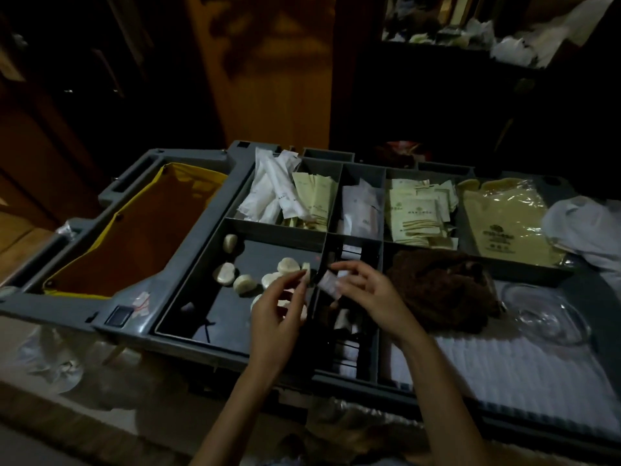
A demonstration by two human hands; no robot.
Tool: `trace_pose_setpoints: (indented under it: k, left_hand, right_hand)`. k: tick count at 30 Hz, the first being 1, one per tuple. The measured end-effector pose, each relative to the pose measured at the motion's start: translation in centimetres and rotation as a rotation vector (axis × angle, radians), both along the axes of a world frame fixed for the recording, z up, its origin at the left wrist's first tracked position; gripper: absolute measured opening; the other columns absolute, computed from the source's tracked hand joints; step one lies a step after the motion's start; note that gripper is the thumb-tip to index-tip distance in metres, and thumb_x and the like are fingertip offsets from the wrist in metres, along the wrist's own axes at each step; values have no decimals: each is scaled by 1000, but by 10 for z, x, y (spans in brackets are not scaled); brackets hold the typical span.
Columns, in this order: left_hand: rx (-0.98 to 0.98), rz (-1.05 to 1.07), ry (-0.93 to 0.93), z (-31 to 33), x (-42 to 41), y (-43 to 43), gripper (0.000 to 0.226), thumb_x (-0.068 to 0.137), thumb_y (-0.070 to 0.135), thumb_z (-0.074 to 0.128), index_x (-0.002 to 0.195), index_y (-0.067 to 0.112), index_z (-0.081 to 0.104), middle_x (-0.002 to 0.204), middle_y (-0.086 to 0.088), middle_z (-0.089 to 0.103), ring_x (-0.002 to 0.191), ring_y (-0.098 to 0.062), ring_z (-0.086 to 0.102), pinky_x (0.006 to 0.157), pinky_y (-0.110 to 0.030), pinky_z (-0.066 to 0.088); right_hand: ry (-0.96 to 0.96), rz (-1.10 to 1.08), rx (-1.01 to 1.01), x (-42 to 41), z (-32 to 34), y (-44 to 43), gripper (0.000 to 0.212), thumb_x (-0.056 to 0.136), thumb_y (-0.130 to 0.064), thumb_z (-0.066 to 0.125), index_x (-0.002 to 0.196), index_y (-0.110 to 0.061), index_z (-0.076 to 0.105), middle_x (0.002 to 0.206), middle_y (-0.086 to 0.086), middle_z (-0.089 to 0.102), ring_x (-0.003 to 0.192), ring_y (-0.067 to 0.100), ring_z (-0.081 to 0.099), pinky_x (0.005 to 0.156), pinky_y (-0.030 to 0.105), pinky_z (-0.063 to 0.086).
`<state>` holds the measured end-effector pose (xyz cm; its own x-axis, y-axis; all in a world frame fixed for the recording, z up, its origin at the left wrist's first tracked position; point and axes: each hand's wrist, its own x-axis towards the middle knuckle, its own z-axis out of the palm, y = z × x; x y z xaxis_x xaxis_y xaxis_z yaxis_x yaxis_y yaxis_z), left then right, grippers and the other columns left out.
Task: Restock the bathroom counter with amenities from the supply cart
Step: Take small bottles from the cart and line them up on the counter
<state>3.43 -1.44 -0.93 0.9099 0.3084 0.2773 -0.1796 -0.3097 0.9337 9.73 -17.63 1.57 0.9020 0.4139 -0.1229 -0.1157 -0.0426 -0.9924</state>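
While poised over supply cart [111, 306]: eight-odd round soaps [289, 265] in nine-o'clock compartment [268, 245]; left hand [275, 317] spread, right hand [369, 297] pinching small tube [327, 283].

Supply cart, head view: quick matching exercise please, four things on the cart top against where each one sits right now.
Things:
1 round soaps
2 brown cloth
3 long white sachets
4 small packet

Places:
A back-left compartment
B pinched in the right hand
C front-left compartment
D wide front compartment, right of the narrow one

Pairs: 1-C, 2-D, 3-A, 4-B.
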Motion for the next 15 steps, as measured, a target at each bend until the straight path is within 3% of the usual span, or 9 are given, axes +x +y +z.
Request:
trace_pose_setpoints:
  k: [3,5,8,11,15]
  left_hand:
    - [115,2,-16,-2,0,0,52,85,41,62,134,26,51,125,12,57,112,-10,57,84,-38,55]
    - [234,-28,-48,3,2,-6,61,83,40,64,139,29,43,132,13,49,118,-9,52,85,-31,54]
    - [334,-67,-159,9,6,-15,49,85,29,66,132,24,53,129,12,49,120,-5,50,87,-21,50]
    - [321,-54,-195,10,13,-20,31,84,20,71,115,16,66,113,5,62,110,-10,58,84,-31,53]
    - [138,40,-97,11,17,-20,26,80,19,76,105,17,71,97,10,70,92,-7,66,75,-26,54]
  right_hand:
    - [58,-66,134,6,2,2,14,91,-11,61,102,-13,70,94,2,73,90,18,68,79,29,56]
    - [25,-38,108,6,2,2,13,89,-10,64,100,-13,72,97,3,74,92,17,69,76,27,56]
    - [-97,-42,18,6,-3,4,17,86,-7,68,99,-18,71,99,-1,73,98,16,67,82,25,54]
    - [-87,-121,82,7,-5,2,22,83,-8,72,101,-19,69,102,2,71,103,18,65,88,33,54]
    - [34,-132,188,5,-2,0,27,86,-3,66,112,-13,64,105,2,71,95,12,69,71,21,54]
